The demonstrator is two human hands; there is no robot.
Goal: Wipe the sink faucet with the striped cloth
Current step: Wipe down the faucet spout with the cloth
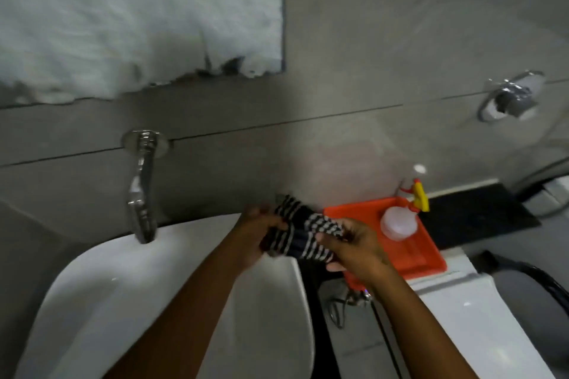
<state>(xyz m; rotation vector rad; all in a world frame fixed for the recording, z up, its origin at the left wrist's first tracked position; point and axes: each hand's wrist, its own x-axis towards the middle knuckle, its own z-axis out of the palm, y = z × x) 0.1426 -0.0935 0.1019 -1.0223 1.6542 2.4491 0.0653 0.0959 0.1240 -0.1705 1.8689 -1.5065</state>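
The chrome sink faucet [142,186] comes out of the grey tiled wall and hangs over the back rim of the white sink [101,295]. A black-and-white striped cloth [303,231] is bunched between both hands, to the right of the faucet and above the sink's right rim. My left hand [257,232] grips the cloth's left end. My right hand [351,244] grips its right end. The cloth is well apart from the faucet.
An orange tray [428,258] sits right of the sink and holds a clear spray bottle [400,218] with a yellow trigger. A mirror [138,15] hangs above the faucet. A chrome wall fitting [511,98] is at the upper right. A white toilet tank [480,317] stands lower right.
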